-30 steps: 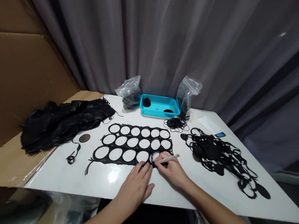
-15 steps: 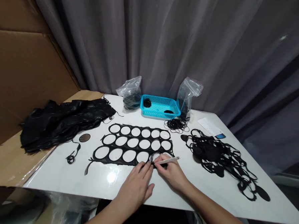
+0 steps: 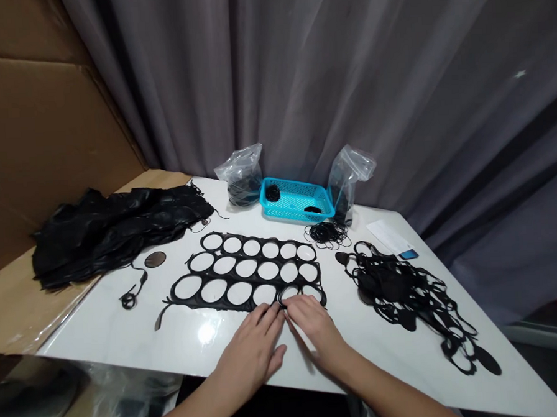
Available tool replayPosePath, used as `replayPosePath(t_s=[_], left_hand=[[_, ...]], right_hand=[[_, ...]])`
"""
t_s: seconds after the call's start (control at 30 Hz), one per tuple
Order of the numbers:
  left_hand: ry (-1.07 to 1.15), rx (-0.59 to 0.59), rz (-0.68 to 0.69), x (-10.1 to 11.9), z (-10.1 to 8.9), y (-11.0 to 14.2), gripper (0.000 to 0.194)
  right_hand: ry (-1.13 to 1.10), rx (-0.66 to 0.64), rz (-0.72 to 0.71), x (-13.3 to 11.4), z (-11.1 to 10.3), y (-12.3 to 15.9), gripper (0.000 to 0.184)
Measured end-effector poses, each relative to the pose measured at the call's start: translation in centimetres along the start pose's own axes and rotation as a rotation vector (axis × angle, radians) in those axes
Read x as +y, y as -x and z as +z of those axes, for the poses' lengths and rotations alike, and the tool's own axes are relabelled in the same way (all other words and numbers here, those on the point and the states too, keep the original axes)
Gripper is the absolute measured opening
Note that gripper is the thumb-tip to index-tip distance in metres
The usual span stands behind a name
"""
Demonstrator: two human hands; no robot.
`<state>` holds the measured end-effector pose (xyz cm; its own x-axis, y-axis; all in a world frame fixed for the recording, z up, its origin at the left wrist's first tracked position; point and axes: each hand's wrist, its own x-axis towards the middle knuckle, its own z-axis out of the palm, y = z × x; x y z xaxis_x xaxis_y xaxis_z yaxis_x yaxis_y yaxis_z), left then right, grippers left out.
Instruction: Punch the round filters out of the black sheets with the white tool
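Note:
A black rubbery sheet (image 3: pixel 238 283) with rows of round holes lies flat in front of me. My left hand (image 3: pixel 255 340) rests palm down, fingers stretched out, its fingertips on the sheet's near edge. Close beside it, my right hand (image 3: pixel 315 328) is closed, its fingertips at a near-row hole on the right, where thin black rings (image 3: pixel 280 293) show around the rim. A slim pale tool (image 3: pixel 300 337) is partly visible under the right palm; most of it is hidden, and I cannot make out its kind.
A blue basket (image 3: pixel 297 215) holding black rings stands at the back between two clear bags (image 3: pixel 242 179) (image 3: pixel 346 174). Loose thin rings (image 3: pixel 327 234) lie before it. Black scraps (image 3: pixel 395 289) cover the right side; stacked black sheets (image 3: pixel 116 232) lie left, beside cardboard (image 3: pixel 35 121).
The tool, which stuck out to the right above my right hand's fingers, now lies under that palm. My right fingers have shifted onto the hole's edge. My left hand stays at the sheet's edge.

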<state>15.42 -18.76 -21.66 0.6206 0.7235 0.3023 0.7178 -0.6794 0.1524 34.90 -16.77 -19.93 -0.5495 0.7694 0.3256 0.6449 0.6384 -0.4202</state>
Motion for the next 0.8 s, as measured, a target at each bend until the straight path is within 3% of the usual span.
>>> replayPosePath(t_s=[0.1, 0.27, 0.37, 0.47, 0.57, 0.67, 0.8], left_hand=[[0.032, -0.001, -0.01, 0.0, 0.1, 0.2, 0.052], [0.144, 0.009, -0.045, -0.2, 0.1, 0.5, 0.051], [0.243, -0.025, -0.025, -0.3, -1.4, 0.3, 0.052], [0.414, -0.135, 0.053, -0.2, -3.9, 0.1, 0.054], [0.528, -0.156, 0.103, -0.3, -5.3, 0.5, 0.049], [0.378, -0.043, -0.037, -0.9, -4.3, 1.9, 0.043], [0.079, 0.065, -0.134, -1.9, -1.9, 3.6, 0.045]], right_hand=[[0.135, 0.033, -0.013, 1.5, -1.3, -1.4, 0.018], [0.221, 0.358, 0.373, 8.0, -6.0, -5.3, 0.02], [0.108, 0.43, 0.481, 10.0, -7.7, -7.1, 0.019], [-0.07, 0.348, 0.504, 8.6, -6.8, -8.3, 0.022], [-0.34, 0.156, 0.48, 5.2, -4.2, -8.5, 0.022], [-0.502, -0.038, 0.411, 1.7, -1.8, -7.7, 0.014], [-0.499, -0.115, 0.353, -0.7, -0.3, -5.9, 0.013]])
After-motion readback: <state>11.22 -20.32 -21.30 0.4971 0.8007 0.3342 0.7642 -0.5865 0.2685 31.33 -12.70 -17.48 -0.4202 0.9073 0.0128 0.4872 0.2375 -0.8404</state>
